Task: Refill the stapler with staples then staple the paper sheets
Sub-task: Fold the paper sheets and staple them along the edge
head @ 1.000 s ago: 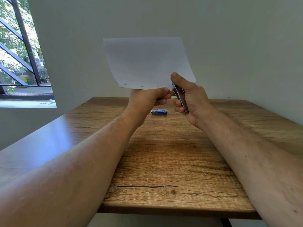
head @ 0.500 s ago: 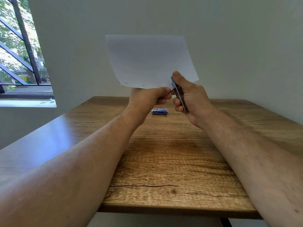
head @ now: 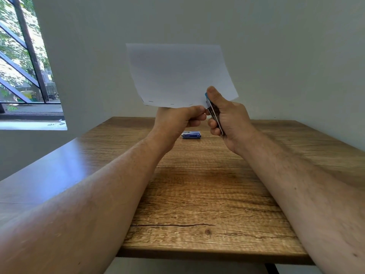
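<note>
The paper sheets point(head: 177, 74) are held up in the air above the tabletop point(head: 197, 194), well clear of the wood, probably so that the bottom edge is free for the stapler point(head: 214, 113) to bite from below. The left hand point(head: 177, 119) pinches that bottom edge between thumb and curled fingers, close to the spot being worked, which keeps the sheets aligned and stiff where the pressure comes. The right hand point(head: 227, 117) is wrapped round the stapler, thumb on top and fingers beneath, a squeezing grip; the stapler's front end sits over the lower right part of the edge, just beside the left thumb. Three short dark marks along the same edge look like staples already set, so the refill seems done and this is a further staple in the row. The small blue staple box point(head: 191, 134) lies on the tabletop beyond the hands, set aside
</note>
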